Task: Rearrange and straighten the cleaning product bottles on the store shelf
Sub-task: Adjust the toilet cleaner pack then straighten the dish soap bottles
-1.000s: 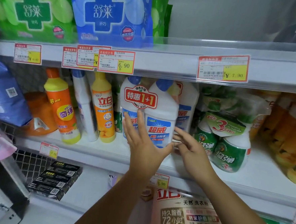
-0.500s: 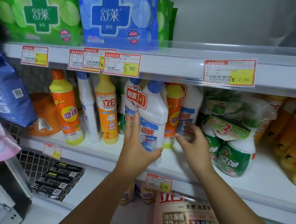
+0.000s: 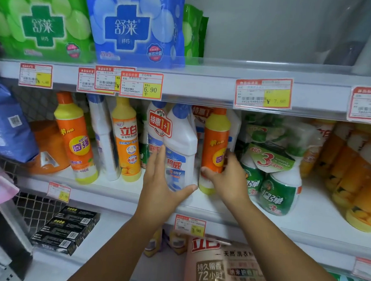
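Two hands on the middle shelf (image 3: 111, 189): left hand (image 3: 162, 182) flat, fingers (image 3: 159, 158) straight, against the white twin-pack (image 3: 181, 144); right hand (image 3: 228, 178) curls thumb and fingers round the orange bottle (image 3: 215, 142) beside it. I judge: straightening step; next, turn orange label forward

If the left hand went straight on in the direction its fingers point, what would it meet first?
The left hand rests on the white twin-pack bottles. Its fingers point up and back, so it would probably slide up the pack to the red 1+1 label; depth is unclear.
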Action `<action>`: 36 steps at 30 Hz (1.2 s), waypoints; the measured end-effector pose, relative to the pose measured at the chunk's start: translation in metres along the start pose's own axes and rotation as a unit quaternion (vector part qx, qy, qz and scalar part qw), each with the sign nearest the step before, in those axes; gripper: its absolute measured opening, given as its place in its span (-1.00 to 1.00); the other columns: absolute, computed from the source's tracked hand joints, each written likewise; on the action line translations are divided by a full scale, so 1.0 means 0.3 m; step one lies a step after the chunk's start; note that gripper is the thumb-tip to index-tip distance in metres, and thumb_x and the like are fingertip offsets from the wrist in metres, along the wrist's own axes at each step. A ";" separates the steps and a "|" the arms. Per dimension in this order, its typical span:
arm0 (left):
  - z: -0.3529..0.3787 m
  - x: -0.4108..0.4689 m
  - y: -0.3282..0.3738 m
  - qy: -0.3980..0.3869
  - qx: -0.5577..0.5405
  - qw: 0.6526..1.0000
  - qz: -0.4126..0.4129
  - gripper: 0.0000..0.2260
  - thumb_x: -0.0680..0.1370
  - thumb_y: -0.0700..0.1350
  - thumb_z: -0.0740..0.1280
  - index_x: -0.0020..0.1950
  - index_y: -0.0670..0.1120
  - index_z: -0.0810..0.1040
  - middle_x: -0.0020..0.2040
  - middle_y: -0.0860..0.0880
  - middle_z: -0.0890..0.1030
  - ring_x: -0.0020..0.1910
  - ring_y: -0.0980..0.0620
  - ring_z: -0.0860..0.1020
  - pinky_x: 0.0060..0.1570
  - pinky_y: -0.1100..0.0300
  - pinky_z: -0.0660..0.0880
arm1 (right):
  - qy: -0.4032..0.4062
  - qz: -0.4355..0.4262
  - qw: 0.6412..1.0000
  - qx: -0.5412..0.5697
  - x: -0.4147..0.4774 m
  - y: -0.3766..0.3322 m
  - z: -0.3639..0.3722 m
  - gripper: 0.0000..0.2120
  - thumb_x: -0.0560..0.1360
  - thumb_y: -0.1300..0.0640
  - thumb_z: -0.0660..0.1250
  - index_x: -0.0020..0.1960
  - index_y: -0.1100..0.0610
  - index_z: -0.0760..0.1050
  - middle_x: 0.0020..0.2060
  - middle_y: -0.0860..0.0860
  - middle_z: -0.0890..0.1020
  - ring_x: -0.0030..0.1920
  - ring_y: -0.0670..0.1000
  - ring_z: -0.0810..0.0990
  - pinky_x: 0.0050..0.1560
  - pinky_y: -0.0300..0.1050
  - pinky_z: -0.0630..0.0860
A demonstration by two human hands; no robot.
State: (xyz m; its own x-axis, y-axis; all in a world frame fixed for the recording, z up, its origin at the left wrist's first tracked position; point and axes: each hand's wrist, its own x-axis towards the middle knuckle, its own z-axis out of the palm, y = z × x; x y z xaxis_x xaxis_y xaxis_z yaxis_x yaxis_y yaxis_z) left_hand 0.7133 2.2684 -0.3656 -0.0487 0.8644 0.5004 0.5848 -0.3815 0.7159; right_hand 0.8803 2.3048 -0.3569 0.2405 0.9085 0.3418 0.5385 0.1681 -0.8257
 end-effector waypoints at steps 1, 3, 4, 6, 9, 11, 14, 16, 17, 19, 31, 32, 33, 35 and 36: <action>0.003 -0.005 0.015 0.006 0.003 1.000 0.001 -0.01 0.29 0.19 0.47 0.51 0.10 -0.09 0.53 0.13 -0.04 0.50 0.16 -0.04 0.43 0.21 0.04 | 0.004 -0.002 1.000 0.009 -0.030 0.005 -0.037 -0.48 0.32 0.06 0.53 0.21 0.05 0.41 0.05 0.01 0.62 -0.01 0.02 0.59 -0.07 -0.15 0.46; 0.007 -0.016 0.051 0.027 0.006 1.000 0.000 -0.06 0.32 0.16 0.47 0.51 0.11 -0.05 0.52 0.09 0.02 0.48 0.14 0.00 0.40 0.23 0.06 | 0.019 -0.014 0.999 0.032 -0.092 0.007 -0.111 -0.47 0.32 0.08 0.54 0.21 0.00 0.40 0.02 -0.04 0.60 -0.02 -0.04 0.59 -0.07 -0.20 0.46; 0.008 -0.022 0.070 0.046 0.010 0.999 0.006 -0.11 0.33 0.14 0.47 0.50 0.11 -0.01 0.49 0.08 0.07 0.46 0.12 0.05 0.38 0.23 0.09 | 0.029 -0.024 0.998 0.040 -0.120 0.003 -0.147 -0.46 0.32 0.09 0.54 0.22 -0.02 0.40 0.02 -0.07 0.59 -0.02 -0.08 0.58 -0.06 -0.24 0.46; 0.007 -0.032 0.114 0.087 0.024 0.995 0.033 -0.23 0.36 0.08 0.46 0.46 0.08 0.12 0.39 0.04 0.18 0.39 0.04 0.16 0.34 0.17 0.21 | 0.044 -0.035 0.997 0.051 -0.165 -0.006 -0.215 -0.46 0.32 0.11 0.55 0.21 -0.04 0.40 0.01 -0.13 0.58 -0.04 -0.18 0.56 -0.07 -0.37 0.43; 0.029 -0.053 0.187 0.103 0.042 0.990 0.083 -0.38 0.38 -0.02 0.45 0.39 0.02 0.29 0.23 -0.02 0.29 0.26 0.00 0.29 0.25 0.12 0.34 | 0.039 -0.025 0.998 0.052 -0.224 0.007 -0.298 -0.47 0.31 0.11 0.55 0.19 -0.05 0.41 0.00 -0.15 0.60 -0.04 -0.26 0.55 -0.10 -0.46 0.45; 0.064 -0.076 0.239 0.084 0.048 0.989 0.110 -0.44 0.39 -0.05 0.44 0.36 0.00 0.35 0.20 -0.03 0.33 0.22 0.01 0.31 0.21 0.17 0.30 | 0.046 -0.015 0.998 0.035 -0.267 0.034 -0.361 -0.47 0.31 0.09 0.55 0.19 -0.06 0.41 0.01 -0.15 0.59 -0.04 -0.27 0.55 -0.09 -0.43 0.47; 0.143 -0.116 0.287 0.028 0.042 0.989 0.138 -0.49 0.40 -0.08 0.44 0.33 -0.01 0.39 0.19 -0.03 0.36 0.20 0.04 0.32 0.18 0.22 0.27 | 0.094 -0.006 0.994 0.051 -0.310 0.069 -0.471 -0.44 0.31 0.10 0.56 0.22 -0.04 0.41 0.03 -0.16 0.59 -0.01 -0.30 0.53 -0.11 -0.46 0.44; 0.199 -0.137 0.312 -0.015 0.034 0.989 0.143 -0.50 0.41 -0.04 0.43 0.32 0.01 0.40 0.21 0.00 0.38 0.21 0.06 0.32 0.18 0.23 0.27 | 0.132 -0.003 0.990 0.056 -0.329 0.091 -0.557 -0.44 0.30 0.13 0.56 0.23 0.00 0.42 0.02 -0.13 0.62 0.00 -0.24 0.56 -0.09 -0.41 0.45; 0.229 -0.146 0.320 -0.042 0.035 0.988 0.147 -0.50 0.42 -0.01 0.43 0.32 0.03 0.40 0.22 0.01 0.38 0.22 0.06 0.33 0.20 0.23 0.27 | 0.151 0.000 0.987 0.055 -0.338 0.107 -0.600 -0.44 0.30 0.14 0.56 0.23 0.02 0.42 0.02 -0.11 0.62 0.00 -0.21 0.58 -0.10 -0.43 0.45; 0.290 -0.168 0.333 -0.106 0.038 0.981 0.158 -0.51 0.43 0.05 0.41 0.33 0.04 0.40 0.25 0.04 0.40 0.24 0.03 0.34 0.22 0.20 0.27 | 0.192 0.006 0.980 0.043 -0.360 0.142 -0.684 -0.45 0.30 0.16 0.56 0.22 0.05 0.43 0.00 -0.05 0.63 -0.03 -0.14 0.60 -0.15 -0.51 0.43; 0.492 -0.225 0.369 -0.236 0.072 0.948 0.200 -0.57 0.47 0.16 0.32 0.31 0.09 0.46 0.27 0.14 0.48 0.24 0.12 0.36 0.22 0.23 0.26 | 0.274 0.054 0.959 -0.042 -0.344 0.343 -0.992 -0.59 0.39 0.13 0.49 0.18 -0.01 0.44 -0.02 -0.12 0.60 -0.10 -0.22 0.55 -0.14 -0.37 0.41; 0.500 -0.223 0.365 -0.236 0.075 0.948 0.199 -0.58 0.47 0.16 0.33 0.30 0.09 0.46 0.27 0.14 0.48 0.25 0.12 0.35 0.23 0.24 0.25 | 0.272 0.057 0.959 -0.051 -0.326 0.357 -1.002 -0.61 0.39 0.12 0.49 0.16 -0.01 0.45 -0.05 -0.12 0.60 -0.13 -0.26 0.53 -0.19 -0.41 0.38; 0.505 -0.221 0.361 -0.235 0.076 0.949 0.197 -0.59 0.47 0.15 0.33 0.30 0.09 0.47 0.27 0.15 0.48 0.25 0.13 0.35 0.23 0.25 0.24 | 0.271 0.060 0.959 -0.055 -0.308 0.371 -1.009 -0.63 0.39 0.12 0.49 0.15 0.00 0.46 -0.07 -0.12 0.60 -0.14 -0.26 0.53 -0.21 -0.41 0.38; 0.515 -0.216 0.351 -0.237 0.073 0.949 0.193 -0.60 0.47 0.14 0.34 0.28 0.09 0.49 0.26 0.15 0.49 0.24 0.15 0.35 0.23 0.27 0.24 | 0.268 0.070 0.959 -0.059 -0.273 0.408 -1.013 -0.63 0.38 0.13 0.50 0.12 0.01 0.46 -0.09 -0.10 0.61 -0.13 -0.12 0.58 -0.18 -0.28 0.46; 0.518 -0.211 0.344 -0.239 0.074 0.949 0.191 -0.61 0.47 0.13 0.35 0.28 0.09 0.49 0.26 0.15 0.49 0.23 0.16 0.35 0.23 0.26 0.24 | 0.266 0.075 0.959 -0.062 -0.257 0.430 -1.011 -0.63 0.38 0.13 0.50 0.13 0.02 0.47 -0.08 -0.08 0.62 -0.10 -0.06 0.60 -0.13 -0.17 0.51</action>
State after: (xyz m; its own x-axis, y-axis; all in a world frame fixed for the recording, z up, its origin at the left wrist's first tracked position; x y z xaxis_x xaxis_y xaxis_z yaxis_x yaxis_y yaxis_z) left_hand 0.9025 2.2253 -0.3991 0.5420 0.7359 0.4058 0.5944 -0.6771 0.4339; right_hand 1.1761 2.1403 -0.3536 0.6824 0.5901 0.4314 0.5498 -0.0253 -0.8349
